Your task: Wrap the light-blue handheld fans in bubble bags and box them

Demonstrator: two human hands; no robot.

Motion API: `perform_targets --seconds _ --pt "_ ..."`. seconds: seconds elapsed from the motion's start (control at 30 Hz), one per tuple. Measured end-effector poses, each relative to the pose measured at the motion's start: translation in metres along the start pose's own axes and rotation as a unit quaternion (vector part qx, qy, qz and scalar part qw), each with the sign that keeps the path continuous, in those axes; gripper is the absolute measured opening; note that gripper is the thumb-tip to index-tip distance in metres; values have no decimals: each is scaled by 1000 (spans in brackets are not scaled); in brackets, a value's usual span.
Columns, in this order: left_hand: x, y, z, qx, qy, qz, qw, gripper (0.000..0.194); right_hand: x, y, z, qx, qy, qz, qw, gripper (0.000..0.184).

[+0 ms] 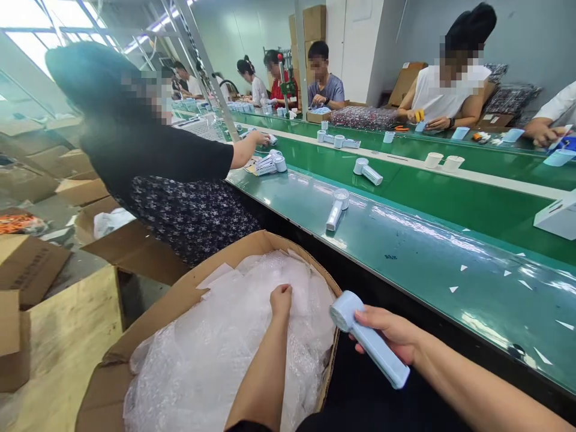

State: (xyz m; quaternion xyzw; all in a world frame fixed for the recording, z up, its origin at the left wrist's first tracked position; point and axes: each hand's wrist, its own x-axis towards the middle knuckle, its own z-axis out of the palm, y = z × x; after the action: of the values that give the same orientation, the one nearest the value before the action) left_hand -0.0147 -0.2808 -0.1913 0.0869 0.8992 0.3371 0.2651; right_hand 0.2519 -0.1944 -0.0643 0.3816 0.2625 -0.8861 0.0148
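Observation:
In my right hand is a light-blue handheld device with a round, cup-like head and a long straight handle. The fingers wrap around it just below the head, and it is held in the air beside the carton's right rim. My left hand reaches over a big carton full of clear bubble-wrap bags. Its fingers are pinched together at the bags and seem to grip one, though the fingertips are partly hidden.
A green conveyor table runs along my right, with a similar device near its edge and another device farther back. A co-worker in black reaches onto it. Open cartons stand on the left. White paper scraps lie on the table.

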Motion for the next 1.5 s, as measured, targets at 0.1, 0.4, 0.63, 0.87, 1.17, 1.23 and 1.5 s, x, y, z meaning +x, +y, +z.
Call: perform_targets --seconds 0.1,0.4,0.63,0.87,1.17,1.23,1.5 --pt "-33 -1 -7 -83 -40 64 994 23 18 -10 13 -60 -109 -14 992 58" --pt "-111 5 -51 -211 -145 173 951 29 53 -5 34 -159 -176 40 971 60" --pt "-158 18 -49 -101 -47 471 875 15 37 21 18 -199 -54 -20 978 61" --pt "-164 -4 -42 101 130 649 743 27 20 33 13 -137 15 -87 987 57" --pt "-160 7 -47 -258 -178 188 931 38 13 28 7 -96 17 -76 992 54" --pt "-162 16 -41 -315 -239 168 903 40 12 30 7 -80 -11 -68 994 54" --pt "-161 5 -30 -259 -140 249 923 17 8 20 -13 -17 34 -79 996 25"
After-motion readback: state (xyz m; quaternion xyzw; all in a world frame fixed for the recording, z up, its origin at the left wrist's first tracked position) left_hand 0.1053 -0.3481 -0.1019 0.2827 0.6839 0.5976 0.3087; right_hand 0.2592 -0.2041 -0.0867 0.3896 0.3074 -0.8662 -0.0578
